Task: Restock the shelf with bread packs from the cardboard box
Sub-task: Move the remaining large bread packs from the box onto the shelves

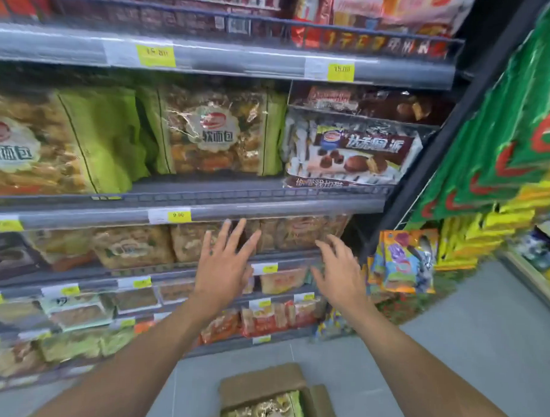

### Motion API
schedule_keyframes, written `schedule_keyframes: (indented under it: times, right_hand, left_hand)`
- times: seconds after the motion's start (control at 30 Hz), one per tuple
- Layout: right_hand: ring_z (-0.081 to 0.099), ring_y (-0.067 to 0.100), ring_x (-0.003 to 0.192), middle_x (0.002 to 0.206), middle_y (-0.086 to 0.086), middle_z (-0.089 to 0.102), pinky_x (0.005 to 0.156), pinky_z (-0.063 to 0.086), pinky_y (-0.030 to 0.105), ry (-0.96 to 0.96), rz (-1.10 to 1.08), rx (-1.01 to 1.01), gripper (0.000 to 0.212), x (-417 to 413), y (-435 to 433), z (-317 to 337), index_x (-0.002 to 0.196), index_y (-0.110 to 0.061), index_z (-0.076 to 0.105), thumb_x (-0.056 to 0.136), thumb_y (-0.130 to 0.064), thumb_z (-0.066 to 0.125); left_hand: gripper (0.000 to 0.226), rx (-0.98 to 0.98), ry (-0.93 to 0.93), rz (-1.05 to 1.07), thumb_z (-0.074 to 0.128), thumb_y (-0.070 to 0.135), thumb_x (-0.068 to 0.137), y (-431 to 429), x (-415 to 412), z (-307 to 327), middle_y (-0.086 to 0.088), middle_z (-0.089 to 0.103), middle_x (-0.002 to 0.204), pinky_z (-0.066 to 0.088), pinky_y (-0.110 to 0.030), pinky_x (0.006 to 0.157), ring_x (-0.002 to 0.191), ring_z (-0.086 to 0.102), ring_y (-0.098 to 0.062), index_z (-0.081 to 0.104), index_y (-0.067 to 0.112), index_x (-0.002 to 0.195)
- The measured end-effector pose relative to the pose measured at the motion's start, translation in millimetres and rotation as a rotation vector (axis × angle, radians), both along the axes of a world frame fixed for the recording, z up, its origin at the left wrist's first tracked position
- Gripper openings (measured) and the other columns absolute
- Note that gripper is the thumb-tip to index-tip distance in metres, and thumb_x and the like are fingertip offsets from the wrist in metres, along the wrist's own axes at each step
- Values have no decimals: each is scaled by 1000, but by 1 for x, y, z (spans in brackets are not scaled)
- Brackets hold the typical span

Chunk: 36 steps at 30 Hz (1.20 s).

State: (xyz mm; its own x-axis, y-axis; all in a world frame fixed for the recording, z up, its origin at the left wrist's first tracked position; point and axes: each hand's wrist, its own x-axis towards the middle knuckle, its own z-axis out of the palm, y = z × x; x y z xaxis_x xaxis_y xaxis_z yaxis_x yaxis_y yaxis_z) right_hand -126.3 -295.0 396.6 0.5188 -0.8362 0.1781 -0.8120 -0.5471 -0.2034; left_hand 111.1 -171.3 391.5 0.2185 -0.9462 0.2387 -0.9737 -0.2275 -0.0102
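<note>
Before the shelf, left hand and right hand — fingers spread, empty — bread pack far below in cardboard box.

Lighting: bright, even, from overhead; shadows soft, deepest under the shelf lips. Glare: white streaks on the clear wrap of the bread packs and on the price rails. Blur: motion smear across the upper rows, left edge and lower shelves; price labels barely legible. Distortion: wide-angle bowing, rails curve, right-hand rack leans inward.
</note>
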Motion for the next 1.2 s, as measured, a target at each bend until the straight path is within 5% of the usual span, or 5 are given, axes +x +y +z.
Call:
schedule_keyframes:
  times: [0.43,0.77,0.9,1.03,1.2]
  right_hand:
    - [44,32,135,150,8,42,104,43,45,128,-188,444,56,-126,83,-198,141,-17,51,88,-27,68]
    - [49,37,123,135,15,53,95,49,46,77,-306,704,47,-152,125,-384,136,-7,53,92,-21,63]
    - [53,35,119,129,12,59,95,49,43,105,-344,796,41,-151,134,-458,132,-11,57,93,-26,60]
    - [58,32,107,117,12,63,87,51,40,157,-374,918,51,-151,138,-544,124,-13,58,84,-42,45]
    - [60,32,116,129,7,62,99,50,42,96,-423,990,50,-147,136,-637,137,-17,56,91,-34,65]
  left_hand:
    - [76,571,210,15,45,42,104,88,-87,-186,-4,-15,171,0,-51,126,157,-13,-29,-2,31,162]
    - [64,861,419,127,41,40,103,109,-101,-377,-2,25,165,40,-43,112,145,34,-27,15,26,160]
    - [61,896,602,240,47,32,99,113,-106,-453,-3,41,154,46,-44,105,136,44,-28,26,28,156]
    - [45,949,740,306,49,29,97,125,-107,-544,-11,56,135,55,-41,86,107,65,-33,40,21,140]
    - [30,970,934,399,49,25,104,123,-113,-619,-3,56,122,49,-25,75,94,60,-20,41,22,133]
